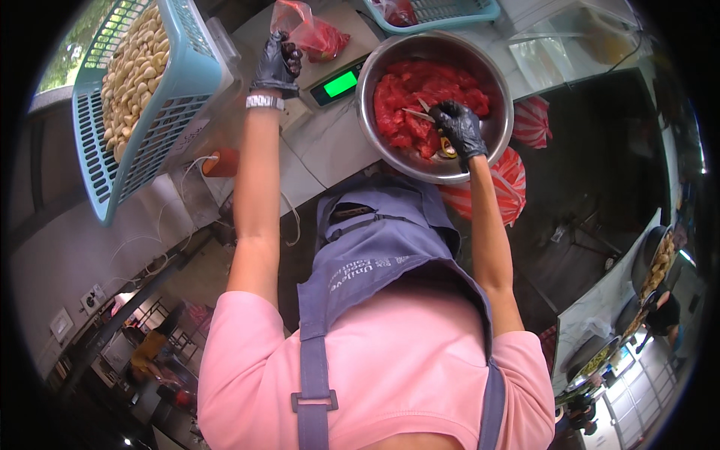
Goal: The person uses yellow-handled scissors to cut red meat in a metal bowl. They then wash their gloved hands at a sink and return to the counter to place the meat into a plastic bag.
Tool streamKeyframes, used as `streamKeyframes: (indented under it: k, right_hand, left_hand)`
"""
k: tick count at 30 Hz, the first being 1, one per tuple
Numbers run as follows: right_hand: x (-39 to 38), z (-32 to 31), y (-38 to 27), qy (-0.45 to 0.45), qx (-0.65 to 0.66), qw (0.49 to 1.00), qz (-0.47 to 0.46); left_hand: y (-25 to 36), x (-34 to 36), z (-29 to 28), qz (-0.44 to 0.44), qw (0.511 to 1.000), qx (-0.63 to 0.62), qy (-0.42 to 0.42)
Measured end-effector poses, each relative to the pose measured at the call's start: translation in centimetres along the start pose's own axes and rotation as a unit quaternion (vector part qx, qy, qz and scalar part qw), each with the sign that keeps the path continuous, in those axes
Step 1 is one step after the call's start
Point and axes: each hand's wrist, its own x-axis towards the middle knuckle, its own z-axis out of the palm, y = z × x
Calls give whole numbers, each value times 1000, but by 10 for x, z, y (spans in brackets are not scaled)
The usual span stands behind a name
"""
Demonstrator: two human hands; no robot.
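Your right hand (459, 124), in a black glove, is closed around a pair of scissors (418, 115). The blades stand apart and point left, above the meat; part of a yellowish handle shows below your fingers. Whether the blades touch the meat cannot be told.

The red meat (412, 82), in pieces, lies in a round steel bowl (367, 105) at the right end of the bench (322, 146). Your right wrist crosses the bowl's near right rim.

Your left hand (279, 66), also in a black glove, is at the near left part of a scale (358, 31), fingers partly curled and their tips dark and wet-looking. Whether they grip anything cannot be told. A clear plastic bag (300, 21) with red contents lies on the scale just to the right of that hand. The scale's green display (341, 84) is lit, between your left hand and the bowl.

To the far left, a blue basket (161, 97) contains many pale cloves (139, 71). A second blue basket (450, 13) stands beyond the bowl. An orange object (220, 162) sits left of your left forearm. Red-and-white striped bags (491, 184) show below the bowl's right side.
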Motion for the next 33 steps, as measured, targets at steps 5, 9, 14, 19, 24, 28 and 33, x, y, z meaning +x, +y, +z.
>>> streamKeyframes:
  k: [5,9,14,19,24,28,33]
  right_hand:
    - [40,16,-108,40,52,988,-141]
    - [108,69,-177,109,-97,947,-288]
    - [128,107,-216,55,-267,925,-264]
    - [165,106,-196,51,-353,905,-233]
    - [118,59,-242,107,-332,916,-198]
    - [96,55,-263,37,-303,950,-61]
    - [141,72,-207,106,-312,927,-179]
  left_hand:
    - [-10,-22,11,-17,997,70,0]
    - [-21,-23,17,-35,988,154,-6]
    - [-7,-23,-5,104,839,534,10]
    - [6,-6,7,211,567,796,33]
    - [36,-11,54,192,580,773,171]
    - [58,-12,56,228,490,829,144]
    - [56,-9,70,165,463,861,128]
